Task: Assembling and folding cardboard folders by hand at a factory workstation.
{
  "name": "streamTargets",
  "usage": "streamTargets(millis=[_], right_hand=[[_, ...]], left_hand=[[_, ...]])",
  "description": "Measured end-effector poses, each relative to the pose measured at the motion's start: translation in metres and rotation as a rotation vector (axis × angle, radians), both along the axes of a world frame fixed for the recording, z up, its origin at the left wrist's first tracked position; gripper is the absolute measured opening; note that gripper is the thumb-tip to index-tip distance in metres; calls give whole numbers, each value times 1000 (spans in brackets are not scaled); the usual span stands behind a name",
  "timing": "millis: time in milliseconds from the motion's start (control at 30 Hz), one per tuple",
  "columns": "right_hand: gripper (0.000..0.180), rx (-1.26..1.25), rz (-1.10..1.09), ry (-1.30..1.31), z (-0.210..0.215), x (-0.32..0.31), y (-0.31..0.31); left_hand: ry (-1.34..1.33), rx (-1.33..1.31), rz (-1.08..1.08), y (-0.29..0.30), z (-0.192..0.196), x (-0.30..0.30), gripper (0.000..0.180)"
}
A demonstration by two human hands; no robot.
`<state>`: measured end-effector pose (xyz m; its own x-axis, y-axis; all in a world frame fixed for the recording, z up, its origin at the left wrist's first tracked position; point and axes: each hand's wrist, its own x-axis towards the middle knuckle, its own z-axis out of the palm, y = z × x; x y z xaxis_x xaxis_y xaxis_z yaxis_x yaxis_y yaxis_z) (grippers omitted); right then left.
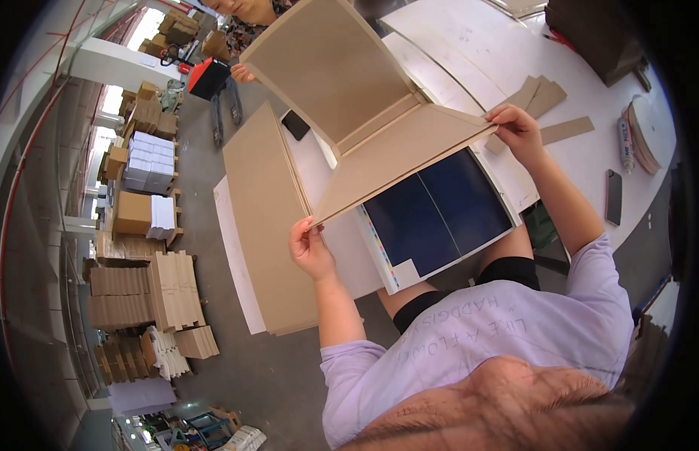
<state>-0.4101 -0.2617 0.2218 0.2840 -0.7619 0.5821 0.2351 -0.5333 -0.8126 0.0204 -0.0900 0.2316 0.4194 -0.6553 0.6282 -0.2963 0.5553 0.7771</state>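
The left hand (313,249) and right hand (519,135), both pinched closed, held corners of a folded brown board (406,154). A blue sheet (406,222) lay on the white table (586,169); cardboard stacks (174,289) stood leftward.

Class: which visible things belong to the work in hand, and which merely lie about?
Apparently in use:
folded tan cardboard panel, held by left hand and right hand
rectangular dark-blue printed sheet

Seemingly lying about:
black rectangular phone at right
red-and-black pallet jack

Our white table (454,31), brown boards (263,233) along its left edge, a dark-blue sheet (439,214) at the near edge — tube (626,148), round roll (645,135), phone (613,197) toward our right edge
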Motion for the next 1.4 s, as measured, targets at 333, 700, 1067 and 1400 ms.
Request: streamTargets(millis=[333,700,1067,1400], right_hand=[[22,-26,-158,-153,-5,14,-5],[12,-272,-218,232,1,-19,-23],[8,85,-110,108,13,-4,-61],[36,-1175,-364,708,107,202,30]], left_hand=[[174,-100,-1,-15,4,-6,22],[-24,-211,69,-33,-15,14,16],[253,14,-201,-23,37,8,7],[571,123,-82,-63,81,10,4]])
